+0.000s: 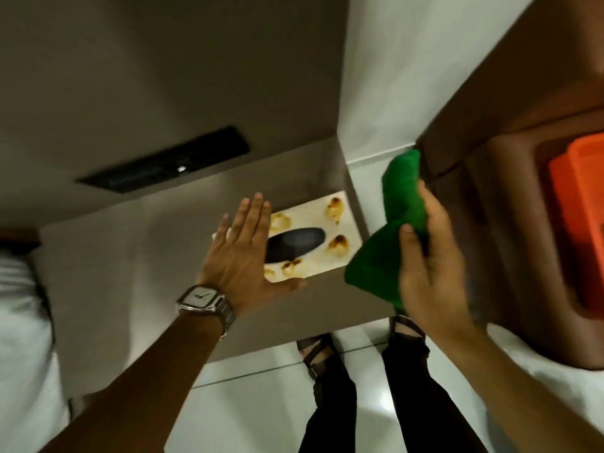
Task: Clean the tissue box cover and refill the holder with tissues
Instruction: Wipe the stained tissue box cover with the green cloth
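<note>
A white tissue box cover (330, 238) with yellow flower prints and a dark oval opening lies flat on a grey-brown side table (137, 256), near its far right corner. My left hand (243, 253), a metal watch on its wrist, hovers with fingers spread over the cover's left end, hiding that part. My right hand (425, 263) is just right of the cover and grips a folded green cloth (389, 243), which hangs beside the cover's right edge.
A black remote-like bar (163, 163) lies at the back of the table. A brown wooden cabinet (510, 197) holding an orange bin (578, 230) stands to the right. White bedding (23, 322) is at the left. My legs and sandalled feet stand on the white tiled floor.
</note>
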Demonstrator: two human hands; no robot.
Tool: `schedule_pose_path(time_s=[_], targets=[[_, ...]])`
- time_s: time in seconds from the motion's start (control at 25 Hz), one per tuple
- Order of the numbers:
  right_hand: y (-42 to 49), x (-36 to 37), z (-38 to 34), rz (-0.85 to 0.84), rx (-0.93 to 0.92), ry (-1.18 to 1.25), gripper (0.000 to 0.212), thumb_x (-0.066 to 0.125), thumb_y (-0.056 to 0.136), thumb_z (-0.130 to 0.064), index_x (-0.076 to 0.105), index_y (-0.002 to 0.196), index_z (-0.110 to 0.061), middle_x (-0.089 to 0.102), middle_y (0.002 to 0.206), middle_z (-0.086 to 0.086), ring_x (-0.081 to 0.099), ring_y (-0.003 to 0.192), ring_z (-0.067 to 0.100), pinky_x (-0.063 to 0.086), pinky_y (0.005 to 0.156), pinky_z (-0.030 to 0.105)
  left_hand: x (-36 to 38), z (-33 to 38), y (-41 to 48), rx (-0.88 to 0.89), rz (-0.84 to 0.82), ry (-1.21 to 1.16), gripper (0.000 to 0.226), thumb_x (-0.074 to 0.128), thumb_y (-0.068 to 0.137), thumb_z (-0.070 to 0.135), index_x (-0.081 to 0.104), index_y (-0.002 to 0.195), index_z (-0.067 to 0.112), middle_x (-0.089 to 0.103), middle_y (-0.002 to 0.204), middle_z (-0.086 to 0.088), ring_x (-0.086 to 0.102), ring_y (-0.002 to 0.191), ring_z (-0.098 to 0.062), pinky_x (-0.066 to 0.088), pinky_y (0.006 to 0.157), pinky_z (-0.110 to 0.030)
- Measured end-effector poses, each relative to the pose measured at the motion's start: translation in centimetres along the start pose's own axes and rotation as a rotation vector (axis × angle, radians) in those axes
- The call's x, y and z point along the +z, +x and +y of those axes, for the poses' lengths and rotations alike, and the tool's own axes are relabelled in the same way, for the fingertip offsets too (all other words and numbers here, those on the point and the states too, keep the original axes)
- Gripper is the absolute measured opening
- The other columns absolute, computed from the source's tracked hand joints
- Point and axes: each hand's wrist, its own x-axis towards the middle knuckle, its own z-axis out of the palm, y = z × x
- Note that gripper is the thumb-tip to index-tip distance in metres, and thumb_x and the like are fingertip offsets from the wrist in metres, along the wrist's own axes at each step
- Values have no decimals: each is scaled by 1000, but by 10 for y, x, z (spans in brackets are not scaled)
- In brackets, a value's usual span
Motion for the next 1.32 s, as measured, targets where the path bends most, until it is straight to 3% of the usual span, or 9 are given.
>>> schedule_pose_path(time_s=[0.04,0.24,0.4,0.6,0.8,0.92,1.04,1.16,1.32], targets=[[7,21,5,-82,-17,-67,51,42,106,-12,32,156,-13,37,161,-11,36,143,-3,33,115,16,7,-18,-11,-39,-19,16,141,28,57,101,4,156,3,-2,165,-15,0,152,-29,5,121,-52],[41,108,45,-337,-162,-761,58,35,104,-31,26,159,-15,16,169,10,8,157,30,11,125,58,53,-82,-29,-182,-113,-24,158,54,45,96,-17,153,6,-17,164,-15,-11,152,-30,-6,117,-50],[39,118,58,-336,-238,-954,74,21,102,-57,14,161,-14,9,170,12,1,157,31,4,125,56,70,-91,-24,-151,-100,-90,154,67,52,86,-19,153,7,-16,165,-14,-12,152,-30,-3,119,-51],[28,147,49,-287,-232,-1059,77,17,102,-59,12,161,-10,7,169,18,1,156,37,5,125,56,69,-87,-11,-84,-60,-113,150,79,51,72,-10,155,9,-3,166,-13,-3,152,-29,-1,119,-51],[12,128,59,-483,-392,-1089,69,15,105,-49,8,161,-8,2,170,19,-3,157,33,6,126,53,68,-79,-10,-160,-79,32,153,75,46,77,-12,153,10,-1,166,-12,-7,152,-29,0,120,-60],[35,96,62,-408,-279,-1133,68,21,104,-48,23,157,-5,8,168,22,4,156,37,12,125,56,66,-81,-11,-158,-67,32,153,76,48,76,-12,154,10,-2,166,-12,-8,152,-29,-2,119,-61],[60,155,41,-252,-190,-1056,66,21,103,-52,41,149,-8,19,166,22,13,155,38,11,125,54,67,-81,-11,-142,-70,-1,153,80,45,72,-6,155,9,4,166,-13,-5,152,-29,-4,119,-60],[21,208,35,-380,-412,-983,69,17,106,-50,23,158,-6,16,168,19,10,156,33,8,126,52,67,-80,-11,-148,-66,34,152,79,43,73,0,155,9,9,166,-13,-2,153,-28,-2,119,-60],[8,116,66,-491,-383,-1104,69,15,105,-48,3,160,-7,3,170,17,-1,157,30,9,126,53,62,-78,-11,-136,-99,71,150,78,46,75,-2,155,9,5,166,-13,-6,152,-29,-3,119,-61]])
